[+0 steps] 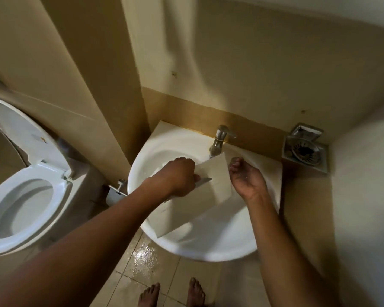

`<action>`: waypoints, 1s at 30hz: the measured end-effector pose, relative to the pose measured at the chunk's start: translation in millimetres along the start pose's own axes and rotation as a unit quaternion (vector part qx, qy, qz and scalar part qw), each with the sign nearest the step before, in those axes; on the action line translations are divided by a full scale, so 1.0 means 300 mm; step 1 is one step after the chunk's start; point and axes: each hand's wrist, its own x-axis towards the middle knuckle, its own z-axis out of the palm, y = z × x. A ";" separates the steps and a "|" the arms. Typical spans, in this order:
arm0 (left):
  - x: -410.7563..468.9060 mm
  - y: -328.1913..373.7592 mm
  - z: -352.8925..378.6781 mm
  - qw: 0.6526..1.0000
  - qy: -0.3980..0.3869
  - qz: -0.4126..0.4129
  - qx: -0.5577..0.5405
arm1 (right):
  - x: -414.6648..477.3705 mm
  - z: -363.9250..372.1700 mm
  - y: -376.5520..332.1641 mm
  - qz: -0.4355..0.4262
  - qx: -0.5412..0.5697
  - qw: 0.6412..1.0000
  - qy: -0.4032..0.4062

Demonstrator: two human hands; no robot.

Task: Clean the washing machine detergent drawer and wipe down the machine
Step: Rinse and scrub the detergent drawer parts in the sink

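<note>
A pale rectangular detergent drawer [200, 196] lies tilted over the white corner sink [208, 247], its far end right under the chrome tap [220, 140]. My left hand [177, 176] is closed on the drawer's left edge. My right hand [246, 176] hovers wet, palm up and fingers loosely curled, just right of the drawer's far end and holding nothing. I cannot tell whether water runs from the tap. No washing machine is in view.
A white toilet [24, 202] with its lid up stands at the left. A square metal soap dish [304, 147] sits on the ledge right of the sink. A puddle [144, 255] shines on the tiled floor by my bare feet [171, 293].
</note>
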 end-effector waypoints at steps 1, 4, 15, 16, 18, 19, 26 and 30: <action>0.002 0.011 -0.012 0.999 -0.007 -0.021 -0.032 | -0.024 0.028 -0.021 -0.015 0.007 1.000 0.003; 0.011 0.030 -0.035 0.980 -0.022 -0.081 -0.179 | -0.088 0.139 -0.036 -0.046 -0.089 0.995 0.010; 0.000 0.060 0.115 0.823 0.125 -0.156 -0.532 | -0.299 0.090 0.327 -0.274 -0.855 0.433 0.075; -0.010 0.062 0.120 0.826 0.137 -0.143 -0.528 | -0.297 0.072 0.325 -0.242 -0.880 0.401 0.077; -0.024 0.067 0.122 0.833 0.148 -0.116 -0.521 | -0.261 0.100 0.303 -0.181 -0.927 0.315 0.095; -0.030 0.070 0.124 0.836 0.147 -0.103 -0.518 | -0.234 0.136 0.290 -0.168 -0.939 0.280 0.108; -0.032 0.024 0.124 0.748 0.141 -0.114 -0.639 | -0.173 0.294 0.286 -0.158 -0.979 0.128 0.000; -0.010 -0.026 0.093 0.730 0.164 -0.153 -0.645 | -0.322 0.215 0.306 -0.244 -0.918 0.288 -0.121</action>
